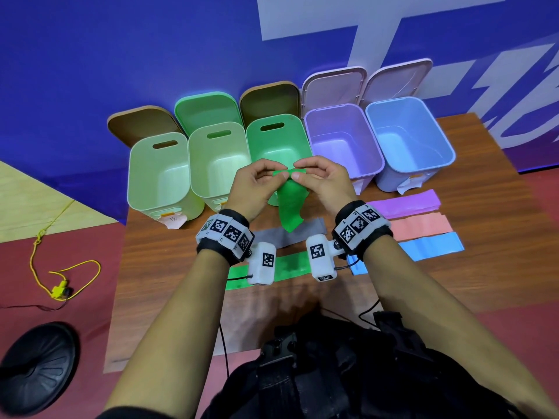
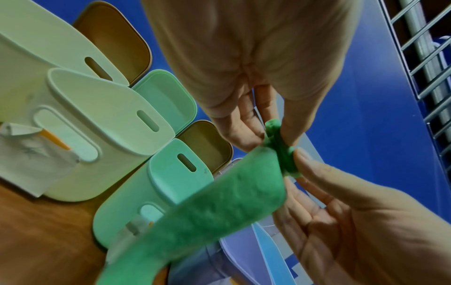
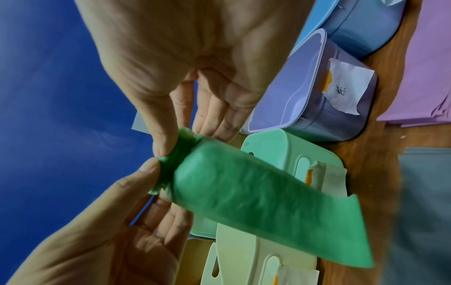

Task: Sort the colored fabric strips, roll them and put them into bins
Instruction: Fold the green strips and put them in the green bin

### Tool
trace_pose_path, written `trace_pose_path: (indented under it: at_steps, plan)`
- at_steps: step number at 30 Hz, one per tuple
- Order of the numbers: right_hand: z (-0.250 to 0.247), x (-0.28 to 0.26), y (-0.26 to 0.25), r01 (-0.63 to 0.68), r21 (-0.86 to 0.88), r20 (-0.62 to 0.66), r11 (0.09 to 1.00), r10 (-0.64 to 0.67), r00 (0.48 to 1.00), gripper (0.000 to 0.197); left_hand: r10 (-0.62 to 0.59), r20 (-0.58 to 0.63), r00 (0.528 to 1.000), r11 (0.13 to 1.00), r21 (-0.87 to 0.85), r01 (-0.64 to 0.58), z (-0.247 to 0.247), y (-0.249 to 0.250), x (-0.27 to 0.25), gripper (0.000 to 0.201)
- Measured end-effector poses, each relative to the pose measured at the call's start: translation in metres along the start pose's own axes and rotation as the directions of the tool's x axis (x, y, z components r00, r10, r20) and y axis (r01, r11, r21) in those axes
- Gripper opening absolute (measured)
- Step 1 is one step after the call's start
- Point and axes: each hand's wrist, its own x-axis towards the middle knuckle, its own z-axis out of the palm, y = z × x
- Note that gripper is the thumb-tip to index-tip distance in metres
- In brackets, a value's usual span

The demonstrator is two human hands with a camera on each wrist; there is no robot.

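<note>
Five open bins (image 1: 343,116) stand in a row at the back of the table (image 1: 472,285), and six fabric strips are in view: gray, purple, pink, blue and green flat on the wood, plus one green strip (image 1: 289,207) held up. Left hand (image 1: 257,186) and right hand (image 1: 323,181), raised before the middle green bin (image 1: 298,128), each pinch its rolled top end between thumb and fingertips while the tail hangs free. Handwriting on the bins' paper labels (image 3: 347,90) is unreadable.

I counted five open bins (image 1: 341,137) with five lids (image 1: 332,86) behind them, six fabric strips (image 1: 406,204) of which one hung between my two hands (image 1: 254,186), and two wrist cameras (image 1: 263,263).
</note>
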Motion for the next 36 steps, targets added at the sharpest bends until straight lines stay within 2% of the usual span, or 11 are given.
trace_pose_path:
  at_steps: [4, 14, 21, 25, 31, 36]
  plan:
    - [0.0012, 0.0016, 0.0029, -0.028, -0.019, -0.023, 0.999, 0.028, 0.999, 0.017, 0.033, -0.006, 0.999, 0.999, 0.008, -0.033, -0.0004, 0.0005, 0.0015, 0.012]
    - [0.0031, 0.0022, -0.0008, 0.015, -0.059, -0.011, 0.998, -0.016, 1.0, 0.013, 0.027, 0.041, 0.999, 1.0, 0.004, -0.027, -0.0035, -0.0004, 0.0001, 0.02]
    - [0.0025, 0.0, -0.0032, 0.056, -0.084, -0.009, 0.995, -0.057, 0.998, 0.015, 0.009, 0.001, 1.0, 1.0, 0.005, -0.009, -0.0028, 0.0003, 0.0013, 0.007]
    - [0.0012, -0.0022, -0.0052, 0.065, -0.089, -0.014, 0.994, -0.067, 0.998, 0.016, -0.006, 0.019, 1.0, 1.0, 0.013, 0.006, -0.0036, -0.002, 0.002, 0.006]
    - [0.0028, 0.001, 0.0004, -0.014, -0.031, -0.002, 0.999, 0.014, 1.0, 0.02, 0.035, -0.001, 0.999, 0.999, 0.009, -0.035, -0.0037, -0.0012, 0.0024, 0.012]
    - [0.0037, 0.0, 0.0013, -0.022, 0.005, 0.021, 1.0, 0.021, 1.0, 0.013, 0.048, 0.009, 0.999, 0.997, 0.052, -0.049, -0.0062, -0.0009, 0.0026, 0.016]
